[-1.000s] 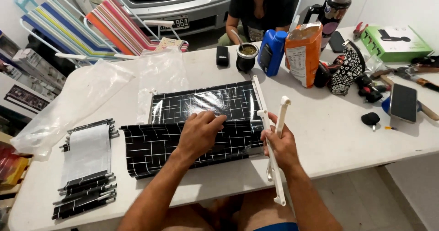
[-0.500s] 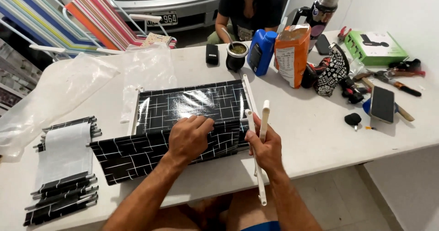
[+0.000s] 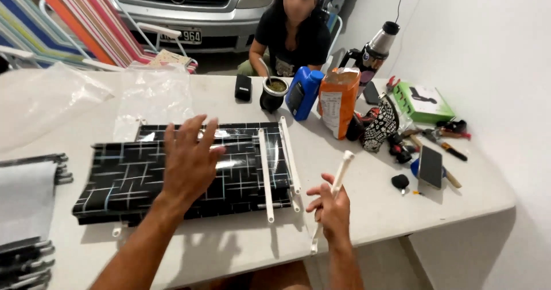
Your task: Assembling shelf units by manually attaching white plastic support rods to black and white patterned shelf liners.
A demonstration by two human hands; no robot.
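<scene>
A glossy black sheet with a thin line pattern (image 3: pixel 138 175) lies across the white table (image 3: pixel 373 209). My left hand (image 3: pixel 189 158) hovers just above it, palm down, fingers spread, holding nothing. My right hand (image 3: pixel 330 207) is off the sheet's right end and grips a white plastic rod (image 3: pixel 336 187) that stands tilted upward. Two more white rods (image 3: pixel 275 164) lie on the sheet's right part.
A person sits across the table. Near them stand a gourd cup (image 3: pixel 272 95), a blue container (image 3: pixel 302 93), an orange packet (image 3: pixel 338 100) and a thermos (image 3: pixel 373 49). Tools, a phone (image 3: pixel 430 166) and a green box (image 3: pixel 423 102) lie at right. Clear plastic bags (image 3: pixel 149 95) and more black sheets (image 3: pixel 28 209) are at left.
My left hand has lifted off the black sheet and opened its fingers. My right hand has drawn the white rod away from the sheet toward the table's front edge. The view has shifted left.
</scene>
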